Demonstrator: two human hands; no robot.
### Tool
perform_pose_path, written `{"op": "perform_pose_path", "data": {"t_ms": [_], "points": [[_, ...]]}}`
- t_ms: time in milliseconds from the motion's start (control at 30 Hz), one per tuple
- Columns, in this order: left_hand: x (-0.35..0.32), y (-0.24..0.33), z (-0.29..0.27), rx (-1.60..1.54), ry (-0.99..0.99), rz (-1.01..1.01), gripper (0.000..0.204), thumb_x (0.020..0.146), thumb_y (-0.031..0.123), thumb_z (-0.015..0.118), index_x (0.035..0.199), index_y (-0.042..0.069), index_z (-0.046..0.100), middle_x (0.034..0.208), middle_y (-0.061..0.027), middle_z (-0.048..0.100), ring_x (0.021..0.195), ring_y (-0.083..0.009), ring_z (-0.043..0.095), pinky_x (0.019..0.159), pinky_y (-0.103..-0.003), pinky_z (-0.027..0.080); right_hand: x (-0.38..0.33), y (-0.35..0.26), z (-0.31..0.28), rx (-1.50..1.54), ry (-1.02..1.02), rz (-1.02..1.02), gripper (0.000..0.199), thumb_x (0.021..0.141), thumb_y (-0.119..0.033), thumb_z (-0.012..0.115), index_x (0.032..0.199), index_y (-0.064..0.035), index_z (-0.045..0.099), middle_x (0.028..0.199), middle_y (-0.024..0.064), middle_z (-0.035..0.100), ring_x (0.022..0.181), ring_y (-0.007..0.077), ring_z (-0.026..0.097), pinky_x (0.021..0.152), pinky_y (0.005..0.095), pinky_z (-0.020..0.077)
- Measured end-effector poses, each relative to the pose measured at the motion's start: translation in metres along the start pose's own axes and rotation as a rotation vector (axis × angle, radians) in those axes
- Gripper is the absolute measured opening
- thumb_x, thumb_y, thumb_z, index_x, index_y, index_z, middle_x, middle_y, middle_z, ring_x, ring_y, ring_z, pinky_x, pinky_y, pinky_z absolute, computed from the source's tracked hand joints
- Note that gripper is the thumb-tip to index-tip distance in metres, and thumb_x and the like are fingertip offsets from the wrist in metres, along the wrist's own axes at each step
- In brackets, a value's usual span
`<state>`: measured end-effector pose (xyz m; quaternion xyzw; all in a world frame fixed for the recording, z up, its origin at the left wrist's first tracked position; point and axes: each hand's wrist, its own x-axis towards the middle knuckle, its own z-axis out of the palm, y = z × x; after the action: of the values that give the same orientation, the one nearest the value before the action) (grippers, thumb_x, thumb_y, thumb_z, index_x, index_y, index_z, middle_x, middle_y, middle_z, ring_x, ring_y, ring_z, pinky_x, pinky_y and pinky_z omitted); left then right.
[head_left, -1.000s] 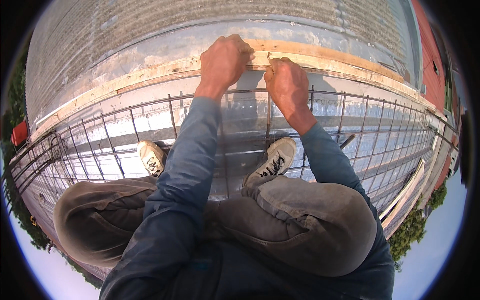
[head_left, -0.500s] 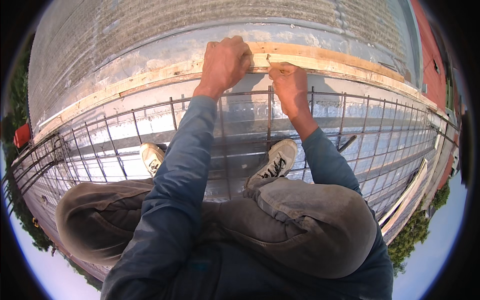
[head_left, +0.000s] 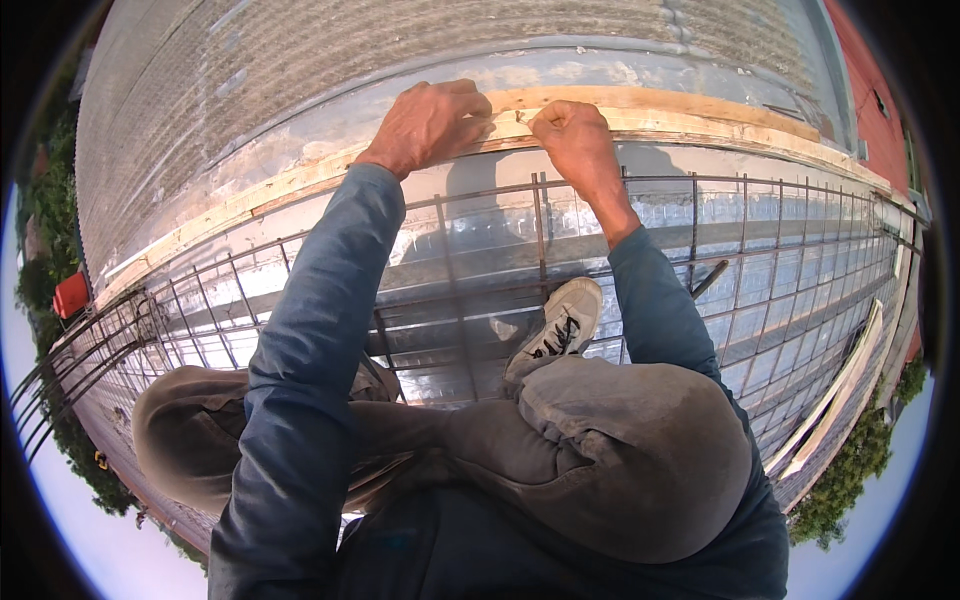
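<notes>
A long pale wooden strip runs across in front of me, with a second, flatter board along its far side. My left hand rests on the strip with its fingers curled and closed; what they hold, if anything, is hidden. Close by on the right, my right hand is closed in a pinch at the strip's top. Just beside its fingertips a small dark, thin piece stands on the wood, too small to name. A short gap separates the two hands.
A grid of thin steel rebar lies between me and the strip, over shiny sheeting. My right shoe stands within it. Beyond the boards is a grey ribbed surface. A red wall rises at far right; rebar ends jut out at left.
My left hand has shifted left along the strip, and its fingers have loosened a little. The right hand has moved slightly up and left. My left shoe has gone from view.
</notes>
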<state>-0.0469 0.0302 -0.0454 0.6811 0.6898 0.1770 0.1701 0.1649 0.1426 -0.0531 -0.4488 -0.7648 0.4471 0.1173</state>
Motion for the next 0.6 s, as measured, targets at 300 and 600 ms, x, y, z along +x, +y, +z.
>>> {"op": "perform_pose_path", "data": {"t_ms": [300, 600], "points": [[0.022, -0.005, -0.021, 0.209, -0.236, 0.192, 0.024, 0.104, 0.027, 0.068, 0.109, 0.005, 0.076, 0.111, -0.0094, 0.076, 0.087, -0.0325, 0.077, 0.08, -0.046, 0.064, 0.007, 0.018, -0.018, -0.414, 0.169, -0.484, 0.014, 0.098, -0.022, 0.072, 0.091, -0.0131, 0.081, 0.099, 0.0057, 0.07, 0.099, 0.0281, 0.069, 0.086, 0.0429, 0.0563], [0.022, 0.007, -0.006, 0.305, -0.07, 0.147, 0.016, 0.1, 0.019, 0.067, 0.097, 0.004, 0.069, 0.097, -0.0119, 0.073, 0.082, -0.0335, 0.076, 0.076, -0.046, 0.063, 0.032, 0.016, -0.035, -0.65, 0.076, -0.752, 0.015, 0.095, -0.017, 0.075, 0.105, -0.0063, 0.074, 0.101, 0.0107, 0.068, 0.096, 0.0325, 0.064, 0.087, 0.0444, 0.0538]]}}
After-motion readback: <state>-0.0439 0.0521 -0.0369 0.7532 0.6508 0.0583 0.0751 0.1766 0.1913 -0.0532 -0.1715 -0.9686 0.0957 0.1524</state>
